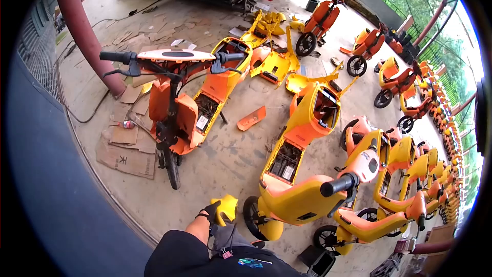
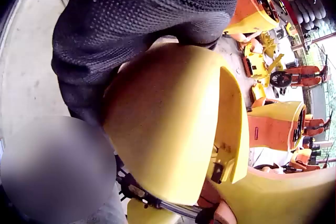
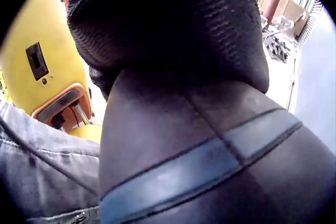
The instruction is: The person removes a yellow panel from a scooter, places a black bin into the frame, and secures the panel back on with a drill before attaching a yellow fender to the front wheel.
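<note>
My left hand [image 1: 209, 210], in a black knit glove, holds a yellow plastic scooter cover [image 1: 227, 208] low beside my legs. Up close, the left wrist view shows the cover [image 2: 163, 124] as a curved shell with a cut-out side, the glove [image 2: 142, 19] lying along its upper edge. Outside the head view, my right hand [image 3: 168, 24] also wears a black glove. Directly below it in the right wrist view is a smooth dark surface with a blue band [image 3: 178, 176]; the fingers are hidden and I cannot tell whether they grip it.
A yellow and orange scooter [image 1: 302, 190] stands just ahead to the right, and another scooter [image 1: 177, 107] ahead to the left. Loose yellow panels [image 1: 274, 66], an orange panel [image 1: 251, 118] and flattened cardboard [image 1: 125, 159] lie on the floor. A black bin [image 1: 322, 262] stands near my right.
</note>
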A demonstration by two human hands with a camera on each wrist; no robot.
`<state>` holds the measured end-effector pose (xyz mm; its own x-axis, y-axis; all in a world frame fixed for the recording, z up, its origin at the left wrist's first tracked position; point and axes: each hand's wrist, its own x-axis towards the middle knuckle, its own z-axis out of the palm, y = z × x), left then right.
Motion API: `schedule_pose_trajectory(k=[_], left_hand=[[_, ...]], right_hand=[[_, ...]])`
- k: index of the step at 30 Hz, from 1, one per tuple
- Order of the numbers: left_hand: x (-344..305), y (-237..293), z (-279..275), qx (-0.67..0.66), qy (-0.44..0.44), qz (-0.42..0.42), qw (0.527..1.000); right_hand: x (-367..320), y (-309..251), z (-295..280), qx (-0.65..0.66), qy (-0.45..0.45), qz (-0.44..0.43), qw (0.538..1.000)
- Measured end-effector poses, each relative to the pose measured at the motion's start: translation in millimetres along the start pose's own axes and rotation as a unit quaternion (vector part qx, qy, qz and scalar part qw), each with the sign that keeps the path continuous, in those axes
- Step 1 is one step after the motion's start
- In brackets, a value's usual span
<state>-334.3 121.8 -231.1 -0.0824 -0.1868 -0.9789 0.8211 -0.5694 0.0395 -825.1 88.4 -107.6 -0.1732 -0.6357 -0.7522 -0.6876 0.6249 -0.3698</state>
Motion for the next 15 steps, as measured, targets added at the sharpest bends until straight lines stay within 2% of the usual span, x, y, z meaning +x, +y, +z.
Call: schedule_pose_trajectory(k=[1, 3, 5, 6, 7, 8, 9, 10, 11, 13, 14, 15], left_hand=[[-36.7, 8.7, 16.9, 0.012, 0.014, -0.006, 1.000], [118.1, 9.0, -8.4, 0.016, -0.193, 0.083, 0.978], [12.9, 90.8, 85.5, 0.134, -0.158, 0.220, 0.953], [55.1, 137.7, 111.9, 0.259, -0.078, 0.525, 0.807], [47.6, 194.8, 152.8, 0.236, -0.093, 0.610, 0.751], [5.9, 254.6, 202.1, 0.123, -0.180, 0.627, 0.747], [-49.8, 303.1, 245.2, -0.036, -0.320, 0.581, 0.748], [-101.0, 343.3, 277.8, -0.148, -0.424, 0.525, 0.722], [-143.0, 373.1, 302.0, -0.193, -0.479, 0.502, 0.694], [-190.3, 397.6, 333.2, -0.170, -0.493, 0.513, 0.682], [-201.7, 391.8, 338.9, -0.128, -0.488, 0.530, 0.682], [-212.6, 372.7, 337.6, -0.155, -0.481, 0.483, 0.716]], right_hand=[[0.5, -7.5, 0.8, -0.003, 0.000, -0.003, 1.000], [0.3, -17.5, 1.1, -0.004, 0.002, -0.007, 1.000], [1.4, -25.0, 1.1, -0.006, 0.002, -0.016, 1.000], [0.1, -32.0, 4.3, -0.006, 0.003, -0.012, 1.000], [-0.4, -37.5, 6.2, -0.008, 0.004, -0.016, 1.000], [1.2, -41.2, 9.4, -0.006, 0.004, -0.018, 1.000], [0.7, -45.7, 11.5, -0.006, 0.005, -0.019, 1.000], [0.5, -50.9, 14.3, -0.005, 0.005, -0.020, 1.000], [0.1, -53.8, 15.0, -0.005, 0.008, -0.021, 1.000], [-0.7, -58.3, 17.7, -0.001, 0.010, -0.023, 1.000], [-1.9, -59.1, 19.1, 0.000, 0.009, -0.022, 1.000], [-2.0, -59.3, 21.3, 0.002, 0.010, -0.024, 1.000]])
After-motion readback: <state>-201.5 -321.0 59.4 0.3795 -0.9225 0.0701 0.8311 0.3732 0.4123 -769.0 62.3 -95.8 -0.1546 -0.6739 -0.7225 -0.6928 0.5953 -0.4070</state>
